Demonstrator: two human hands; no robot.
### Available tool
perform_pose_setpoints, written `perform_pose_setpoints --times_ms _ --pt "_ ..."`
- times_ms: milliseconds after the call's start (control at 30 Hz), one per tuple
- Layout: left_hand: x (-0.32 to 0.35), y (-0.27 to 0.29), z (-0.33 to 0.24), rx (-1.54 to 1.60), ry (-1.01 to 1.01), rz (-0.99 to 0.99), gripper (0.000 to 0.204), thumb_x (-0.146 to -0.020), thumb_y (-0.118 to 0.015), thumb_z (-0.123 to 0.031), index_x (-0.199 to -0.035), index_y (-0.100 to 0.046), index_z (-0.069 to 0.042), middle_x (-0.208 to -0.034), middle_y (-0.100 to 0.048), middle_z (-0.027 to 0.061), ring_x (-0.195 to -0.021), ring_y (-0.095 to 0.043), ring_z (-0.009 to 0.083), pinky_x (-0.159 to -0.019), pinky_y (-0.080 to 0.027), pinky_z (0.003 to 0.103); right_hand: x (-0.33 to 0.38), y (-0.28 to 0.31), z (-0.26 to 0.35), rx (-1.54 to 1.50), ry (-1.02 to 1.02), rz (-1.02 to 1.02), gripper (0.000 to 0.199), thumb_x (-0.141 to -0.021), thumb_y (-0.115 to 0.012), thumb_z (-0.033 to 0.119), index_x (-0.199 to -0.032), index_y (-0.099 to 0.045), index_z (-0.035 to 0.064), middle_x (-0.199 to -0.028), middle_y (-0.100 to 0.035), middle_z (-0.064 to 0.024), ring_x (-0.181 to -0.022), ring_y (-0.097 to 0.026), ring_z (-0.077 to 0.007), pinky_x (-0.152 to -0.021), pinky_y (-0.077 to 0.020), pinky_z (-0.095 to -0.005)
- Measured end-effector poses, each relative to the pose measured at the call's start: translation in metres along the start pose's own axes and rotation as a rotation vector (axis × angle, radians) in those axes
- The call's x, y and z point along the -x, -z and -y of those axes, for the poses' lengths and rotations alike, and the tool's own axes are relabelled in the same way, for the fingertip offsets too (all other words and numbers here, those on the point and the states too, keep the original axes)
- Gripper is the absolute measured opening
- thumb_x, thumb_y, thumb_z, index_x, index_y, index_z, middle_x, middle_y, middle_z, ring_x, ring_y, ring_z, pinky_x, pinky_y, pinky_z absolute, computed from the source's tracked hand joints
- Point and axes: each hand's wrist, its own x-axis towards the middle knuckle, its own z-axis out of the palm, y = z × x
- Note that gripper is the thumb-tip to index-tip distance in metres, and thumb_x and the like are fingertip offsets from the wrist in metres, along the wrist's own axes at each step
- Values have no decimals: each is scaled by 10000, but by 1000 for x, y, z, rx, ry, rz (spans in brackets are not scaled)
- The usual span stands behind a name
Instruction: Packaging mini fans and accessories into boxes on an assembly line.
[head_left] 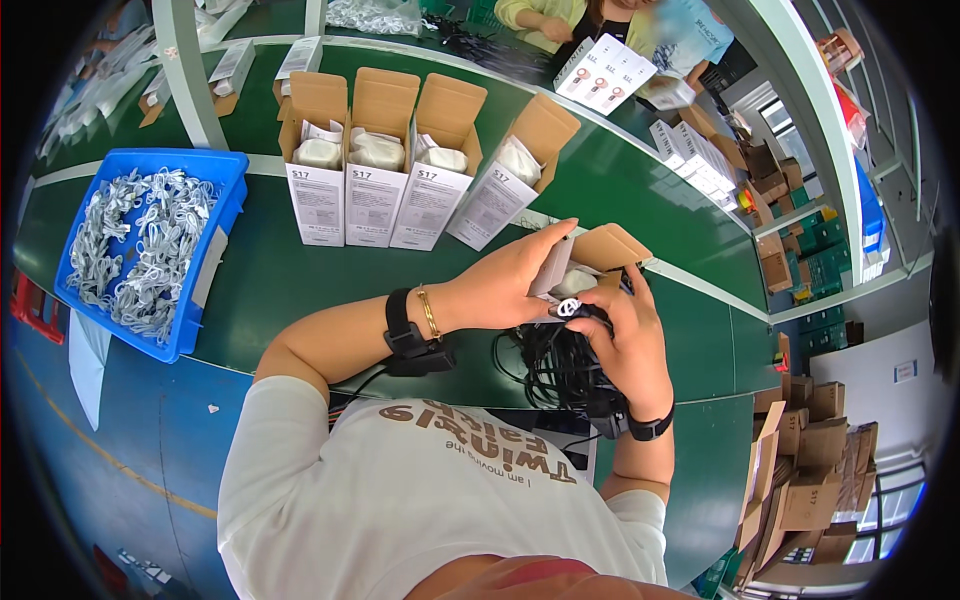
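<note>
An open white carton with brown inner flaps (612, 246) stands in front of me, and a white wrapped item (577, 281) shows inside it. My left hand (505, 280) holds the carton's left side, one finger stretched along the raised side flap. At the carton's near edge, my right hand (628, 335) pinches a small coiled white cable (568, 308) between thumb and finger. Just below both hands lies a bundle of black cables (560, 365), partly covered by the right hand. Both wrists wear black straps with small devices.
Several open cartons (375, 205) with white wrapped items stand in a row beyond my left hand. A blue bin (205, 290) of coiled white cables sits at the left. Across the green table (610, 165), people work near printed white boxes (605, 75). A metal post (188, 75) rises at the back left.
</note>
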Motion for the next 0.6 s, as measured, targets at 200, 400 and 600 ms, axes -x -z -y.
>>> perform_pose_setpoints --times_ms 200,400,600 --pt "0 0 4 -25 44 6 854 -730 -742 -100 -1391 -218 26 -1321 -422 227 -1170 -477 363 -979 -398 394 -13 -12 1 -25 -147 -92 219 -781 -690 80 -953 -557 53 -769 -629 -94 -755 -603 -308 -1034 -332 -523" --pt "1 3 3 18 91 -6 834 -728 -739 -87 -1381 -234 29 -1297 -436 230 -1160 -483 366 -977 -399 395 -17 -14 4 94 -133 -19 147 -815 -653 99 -948 -603 60 -778 -619 -92 -757 -592 -303 -1003 -361 -501" --pt "3 3 -1 -12 54 9 838 -722 -743 -83 -1372 -231 48 -1289 -434 239 -1157 -481 372 -978 -399 395 -19 -5 10 47 -65 60 143 -823 -637 101 -963 -627 71 -835 -620 -87 -840 -588 -270 -997 -358 -487"
